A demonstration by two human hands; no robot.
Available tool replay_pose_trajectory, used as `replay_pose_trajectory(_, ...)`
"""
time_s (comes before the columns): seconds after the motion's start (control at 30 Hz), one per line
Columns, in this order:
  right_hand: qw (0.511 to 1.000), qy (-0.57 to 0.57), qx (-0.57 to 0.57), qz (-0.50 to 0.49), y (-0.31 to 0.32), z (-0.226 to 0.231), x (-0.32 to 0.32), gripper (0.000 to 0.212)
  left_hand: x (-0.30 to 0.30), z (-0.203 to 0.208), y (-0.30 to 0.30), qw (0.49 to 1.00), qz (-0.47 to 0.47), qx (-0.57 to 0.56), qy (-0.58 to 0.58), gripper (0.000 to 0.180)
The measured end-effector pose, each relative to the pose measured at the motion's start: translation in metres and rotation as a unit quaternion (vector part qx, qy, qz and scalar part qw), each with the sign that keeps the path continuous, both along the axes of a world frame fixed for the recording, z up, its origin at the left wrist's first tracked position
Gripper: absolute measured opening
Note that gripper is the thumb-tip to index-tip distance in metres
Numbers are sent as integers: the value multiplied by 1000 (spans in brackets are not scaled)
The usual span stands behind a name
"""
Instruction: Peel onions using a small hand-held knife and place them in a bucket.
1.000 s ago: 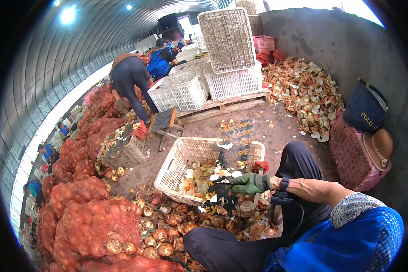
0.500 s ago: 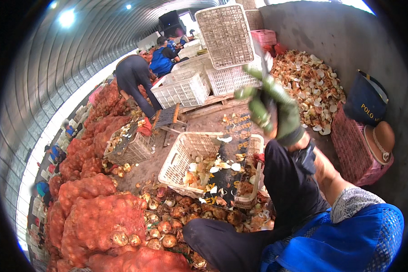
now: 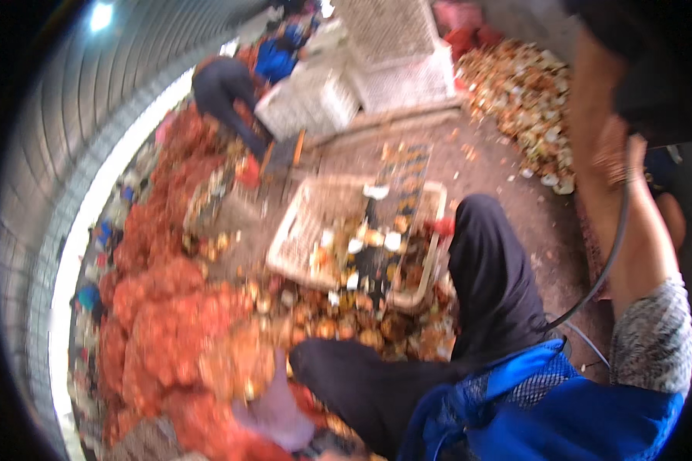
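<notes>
Onions (image 3: pixel 369 338) lie loose and blurred on the ground, up and right of the left hand (image 3: pixel 275 409), a greyish, seemingly gloved smear low in view. That hand overlaps the red net sacks (image 3: pixel 169 338); whether its fingers are spread or gripping, I cannot tell. Raised along the right edge, the right arm (image 3: pixel 642 238) hides its fingers' state too. Peelings sit in the pale crate (image 3: pixel 292 250) beyond the onions.
</notes>
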State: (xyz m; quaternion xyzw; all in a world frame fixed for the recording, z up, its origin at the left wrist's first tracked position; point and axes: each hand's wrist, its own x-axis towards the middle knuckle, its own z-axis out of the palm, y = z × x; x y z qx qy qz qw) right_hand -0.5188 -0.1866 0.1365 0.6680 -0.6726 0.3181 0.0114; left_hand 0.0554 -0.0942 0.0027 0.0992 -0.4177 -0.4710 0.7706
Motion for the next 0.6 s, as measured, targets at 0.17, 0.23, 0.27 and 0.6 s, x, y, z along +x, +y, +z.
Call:
replay_pose_trajectory(0.17, 945, -174, -7, 277, -60, 10, 100, 22, -59, 18, -48, 988, -50, 142, -17, 79)
replay_pose_trajectory(0.23, 888, -246, 13, 389, -53, 27, 157, 21, -59, 4, -57, 986, -99, 129, 36, 79)
replay_pose_trajectory(0.27, 840, -292, 43, 456, -66, 10, 198, 21, -44, -8, -53, 980, -125, 131, 76, 79)
replay_pose_trajectory(0.6, 767, -230, 46, 597, -29, -93, 356, 67, -11, -77, -16, 909, -147, 292, 258, 38)
